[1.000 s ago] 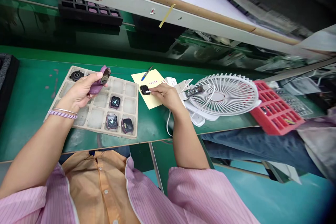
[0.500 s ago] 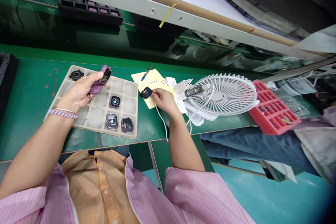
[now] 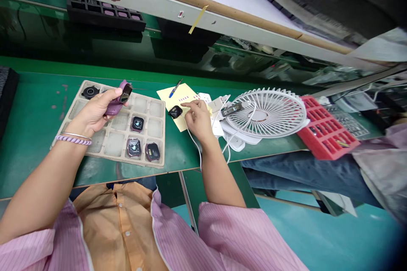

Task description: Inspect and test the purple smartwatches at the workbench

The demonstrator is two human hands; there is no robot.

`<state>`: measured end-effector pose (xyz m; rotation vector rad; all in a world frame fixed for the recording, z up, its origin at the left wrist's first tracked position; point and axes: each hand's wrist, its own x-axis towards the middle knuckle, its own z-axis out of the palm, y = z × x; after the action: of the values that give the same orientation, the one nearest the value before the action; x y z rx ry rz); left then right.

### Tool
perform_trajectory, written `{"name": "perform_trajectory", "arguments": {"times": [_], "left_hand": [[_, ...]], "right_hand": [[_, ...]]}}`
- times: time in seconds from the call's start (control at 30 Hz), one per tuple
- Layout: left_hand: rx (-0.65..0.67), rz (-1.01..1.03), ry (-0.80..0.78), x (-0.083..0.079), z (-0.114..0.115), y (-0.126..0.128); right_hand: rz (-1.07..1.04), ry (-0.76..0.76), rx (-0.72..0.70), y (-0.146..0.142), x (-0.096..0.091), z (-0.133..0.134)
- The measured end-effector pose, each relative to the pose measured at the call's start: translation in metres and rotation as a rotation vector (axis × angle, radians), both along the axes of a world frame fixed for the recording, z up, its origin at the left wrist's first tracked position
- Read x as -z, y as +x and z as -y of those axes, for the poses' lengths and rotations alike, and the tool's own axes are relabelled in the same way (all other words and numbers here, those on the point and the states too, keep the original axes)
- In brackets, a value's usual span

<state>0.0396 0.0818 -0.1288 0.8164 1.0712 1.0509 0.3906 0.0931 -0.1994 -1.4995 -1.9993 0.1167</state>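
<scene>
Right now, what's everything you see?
Bench: 1, green, foreground
Divided tray: 1, beige, left
Square watches: 3, dark, tray's right
Round device: 1, black, tray's far-left
Purple-strapped watch: 1, purple, above tray
Paper: 1, yellow, centre
Pen: 1, blue, on paper
Square device: 1, black, paper's edge
Fan: 1, white, right
Compartment box: 1, red, far right
Slotted tray: 1, black, back left
Shelf: 1, white, above
Left hand: 1, bare, holding watch
Right hand: 1, bare, over paper

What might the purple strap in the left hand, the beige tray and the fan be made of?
Purple strap: perhaps silicone or rubber, judging by its smooth, even surface.
Tray: probably plastic, possibly pulp; matte beige, with rounded, molded-looking pockets.
Fan: likely hard plastic, white, with thin, regular ribs.
</scene>
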Motion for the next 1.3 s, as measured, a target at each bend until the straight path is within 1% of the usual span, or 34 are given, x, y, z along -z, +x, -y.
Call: {"name": "perform_trajectory", "arguments": {"times": [0.07,0.1,0.2,0.27,0.4,0.57,0.63,0.7,0.83,0.9,1.07,1.23,1.3], "left_hand": [[0.009,-0.002,0.009,0.0,0.0,0.0],[0.008,-0.004,0.011,0.0,0.0,0.0],[0.004,-0.017,0.01,0.001,0.0,0.0],[0.003,-0.021,0.007,0.0,0.0,0.0],[-0.037,-0.036,-0.005,0.0,0.0,0.001],[-0.053,-0.049,-0.013,0.001,-0.001,0.001],[-0.048,-0.041,-0.016,0.001,-0.001,0.001],[-0.049,-0.035,-0.019,0.001,-0.001,0.001],[-0.04,-0.028,-0.023,-0.001,0.0,0.001],[-0.042,-0.031,-0.027,-0.002,0.0,0.002],[-0.066,-0.037,-0.031,-0.002,0.0,0.003],[-0.056,-0.012,-0.033,-0.001,0.0,0.002],[-0.046,-0.008,-0.023,0.0,0.0,0.001]], "right_hand": [[0.085,0.112,-0.061,-0.002,-0.001,0.002],[0.138,0.116,-0.075,-0.003,-0.001,0.003],[0.263,0.061,-0.076,-0.004,-0.001,0.004],[0.246,0.085,-0.074,-0.004,0.001,0.004],[0.098,0.212,-0.028,-0.001,0.004,0.001],[0.024,0.206,0.023,0.004,0.007,-0.001],[0.018,0.217,0.02,0.004,0.008,-0.001],[0.026,0.212,-0.016,0.004,0.008,0.0],[0.171,0.066,-0.051,0.0,0.007,0.003],[0.221,0.029,-0.047,0.0,0.006,0.004],[0.14,0.144,0.014,0.001,0.01,0.004],[0.128,0.189,0.001,0.001,0.012,0.002],[0.133,0.18,-0.01,0.0,0.011,0.002]]}}
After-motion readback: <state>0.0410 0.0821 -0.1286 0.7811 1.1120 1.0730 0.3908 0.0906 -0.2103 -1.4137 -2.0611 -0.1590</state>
